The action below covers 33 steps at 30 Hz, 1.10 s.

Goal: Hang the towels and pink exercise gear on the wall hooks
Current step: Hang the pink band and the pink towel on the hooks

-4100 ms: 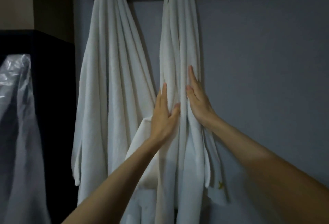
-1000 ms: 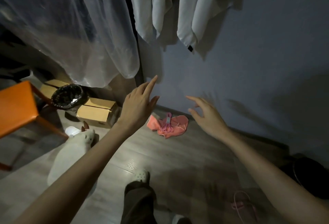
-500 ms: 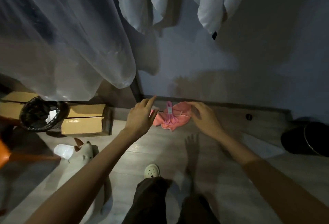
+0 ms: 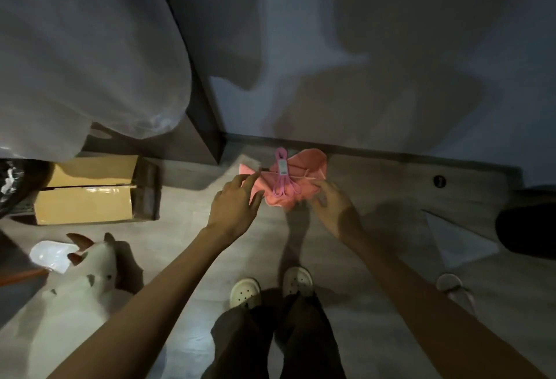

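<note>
A crumpled pink cloth point(image 4: 304, 168) lies on the floor against the base of the grey wall. A coiled pink rope point(image 4: 282, 180) with a white label rests on top of it. My left hand point(image 4: 234, 207) hovers at the cloth's left edge, fingers spread, holding nothing. My right hand point(image 4: 334, 204) reaches in at the cloth's right edge, fingers apart, fingertips at or just above the fabric. The white towels and the wall hooks are out of view above.
A cardboard box point(image 4: 90, 192) sits on the floor at left under a clear plastic cover point(image 4: 84, 56). A white plush toy point(image 4: 75, 294) lies at lower left. My feet in white clogs point(image 4: 270, 285) stand just behind the cloth. A dark round object point(image 4: 526, 225) is at right.
I turned from the hung white towels down to the floor. Both hands dropped and closed in on the pink cloth, and the view moved closer to it.
</note>
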{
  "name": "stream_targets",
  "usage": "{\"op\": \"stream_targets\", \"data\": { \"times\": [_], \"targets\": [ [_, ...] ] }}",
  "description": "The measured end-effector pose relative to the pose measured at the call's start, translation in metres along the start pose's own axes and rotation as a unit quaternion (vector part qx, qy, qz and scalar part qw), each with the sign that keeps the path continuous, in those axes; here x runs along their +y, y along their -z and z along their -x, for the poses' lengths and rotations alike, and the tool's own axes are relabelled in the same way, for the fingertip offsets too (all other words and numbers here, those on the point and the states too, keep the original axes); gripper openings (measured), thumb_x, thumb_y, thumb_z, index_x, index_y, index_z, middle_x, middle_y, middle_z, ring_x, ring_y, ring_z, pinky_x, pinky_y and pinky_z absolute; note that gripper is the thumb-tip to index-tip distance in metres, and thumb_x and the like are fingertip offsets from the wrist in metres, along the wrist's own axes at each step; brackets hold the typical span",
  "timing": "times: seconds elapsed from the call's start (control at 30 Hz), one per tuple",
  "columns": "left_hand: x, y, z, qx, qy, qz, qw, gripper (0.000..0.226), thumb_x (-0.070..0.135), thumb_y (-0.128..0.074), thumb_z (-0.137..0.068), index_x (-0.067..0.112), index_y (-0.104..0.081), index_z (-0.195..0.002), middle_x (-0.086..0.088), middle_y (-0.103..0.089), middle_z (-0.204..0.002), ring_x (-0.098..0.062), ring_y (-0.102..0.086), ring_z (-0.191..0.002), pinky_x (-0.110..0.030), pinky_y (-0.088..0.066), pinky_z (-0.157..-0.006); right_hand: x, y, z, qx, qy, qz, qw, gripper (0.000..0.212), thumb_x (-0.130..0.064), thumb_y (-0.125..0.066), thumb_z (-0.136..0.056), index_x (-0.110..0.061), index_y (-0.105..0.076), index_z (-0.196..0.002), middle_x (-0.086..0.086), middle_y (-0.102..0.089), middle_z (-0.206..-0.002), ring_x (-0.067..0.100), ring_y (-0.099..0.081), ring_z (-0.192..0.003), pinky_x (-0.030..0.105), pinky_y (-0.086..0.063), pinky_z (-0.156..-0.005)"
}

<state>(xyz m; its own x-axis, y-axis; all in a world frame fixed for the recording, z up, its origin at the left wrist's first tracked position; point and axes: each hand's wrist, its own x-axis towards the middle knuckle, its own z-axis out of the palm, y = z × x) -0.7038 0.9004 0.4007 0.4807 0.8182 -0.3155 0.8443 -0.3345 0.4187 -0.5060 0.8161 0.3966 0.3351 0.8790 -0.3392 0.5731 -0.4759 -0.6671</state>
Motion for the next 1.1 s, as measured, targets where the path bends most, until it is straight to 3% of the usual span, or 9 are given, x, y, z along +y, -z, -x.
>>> {"op": "stream_targets", "data": {
  "times": [0.2,0.33,0.57,0.67,0.77,0.93,1.0,1.1],
  "targets": [
    [-0.058,-0.129,-0.078,-0.013,-0.003,-0.006,1.000,0.047,0.037,-0.041,-0.097,0.022,-0.037,-0.142,-0.008,-0.045,-0.142,-0.030,-0.048,-0.122,-0.044,-0.046,-0.095,0.105,-0.102,-0.081,0.016,0.018,0.011,1.000,0.040,-0.027,-0.050,-0.080,-0.009,-0.063,-0.113,0.014,-0.065,-0.108,0.034,-0.062,-0.092,0.046,-0.052,-0.081],
    [-0.102,-0.219,-0.133,-0.029,-0.001,-0.026,0.999,0.048,0.038,-0.041,-0.097,0.021,-0.037,-0.141,-0.008,-0.043,-0.143,-0.030,-0.045,-0.123,-0.043,-0.045,-0.095,0.168,-0.166,-0.139,0.027,0.028,0.003,0.999,0.036,-0.021,-0.054,-0.080,-0.009,-0.063,-0.112,0.013,-0.066,-0.106,0.031,-0.061,-0.095,0.040,-0.049,-0.087],
    [-0.158,-0.336,-0.223,-0.013,-0.027,-0.055,0.998,0.052,0.033,-0.046,-0.094,0.016,-0.037,-0.141,-0.005,-0.031,-0.151,-0.031,-0.036,-0.131,-0.045,-0.041,-0.097,0.251,-0.260,-0.240,0.007,-0.015,0.075,0.997,0.032,-0.023,-0.056,-0.084,-0.016,-0.062,-0.114,0.015,-0.063,-0.112,0.035,-0.058,-0.104,0.045,-0.046,-0.091],
    [-0.173,-0.369,-0.250,0.006,-0.037,-0.059,0.998,0.053,0.030,-0.047,-0.092,0.013,-0.037,-0.141,-0.004,-0.025,-0.155,-0.030,-0.028,-0.136,-0.047,-0.038,-0.101,0.277,-0.290,-0.275,0.024,-0.013,0.087,0.996,0.043,-0.035,-0.045,-0.077,-0.017,-0.063,-0.113,0.017,-0.066,-0.104,0.036,-0.062,-0.096,0.046,-0.051,-0.083],
    [-0.183,-0.393,-0.269,0.023,-0.041,-0.048,0.998,0.059,0.028,-0.051,-0.089,0.016,-0.032,-0.143,-0.003,-0.030,-0.152,-0.031,-0.036,-0.129,-0.044,-0.039,-0.095,0.294,-0.313,-0.301,0.069,0.003,0.069,0.995,0.038,-0.029,-0.054,-0.084,-0.014,-0.058,-0.118,0.016,-0.065,-0.108,0.036,-0.062,-0.097,0.036,-0.050,-0.080],
    [-0.197,-0.420,-0.283,0.016,-0.047,-0.022,0.999,0.063,0.030,-0.051,-0.088,0.017,-0.027,-0.146,-0.009,-0.036,-0.146,-0.036,-0.040,-0.114,-0.045,-0.044,-0.086,0.310,-0.336,-0.318,0.090,0.011,0.026,0.995,0.067,-0.031,-0.062,-0.085,-0.014,-0.031,-0.141,0.018,-0.056,-0.124,0.036,-0.057,-0.108,0.037,-0.044,-0.087],
    [-0.202,-0.427,-0.283,0.014,-0.045,-0.008,0.999,0.061,0.034,-0.048,-0.089,0.016,-0.029,-0.145,-0.015,-0.041,-0.137,-0.038,-0.041,-0.111,-0.047,-0.043,-0.088,0.309,-0.338,-0.322,0.094,-0.016,0.030,0.995,0.066,-0.031,-0.066,-0.082,-0.007,-0.034,-0.135,0.018,-0.058,-0.119,0.035,-0.059,-0.104,0.030,-0.041,-0.078],
    [-0.206,-0.431,-0.279,0.017,-0.038,0.003,0.999,0.060,0.029,-0.051,-0.089,0.019,-0.031,-0.144,-0.015,-0.041,-0.127,-0.037,-0.040,-0.108,-0.050,-0.045,-0.084,0.303,-0.335,-0.321,0.090,-0.035,0.042,0.994,0.064,-0.043,-0.072,-0.074,-0.004,-0.045,-0.117,0.016,-0.062,-0.102,0.032,-0.064,-0.090,0.035,-0.050,-0.072]
  ]
}}
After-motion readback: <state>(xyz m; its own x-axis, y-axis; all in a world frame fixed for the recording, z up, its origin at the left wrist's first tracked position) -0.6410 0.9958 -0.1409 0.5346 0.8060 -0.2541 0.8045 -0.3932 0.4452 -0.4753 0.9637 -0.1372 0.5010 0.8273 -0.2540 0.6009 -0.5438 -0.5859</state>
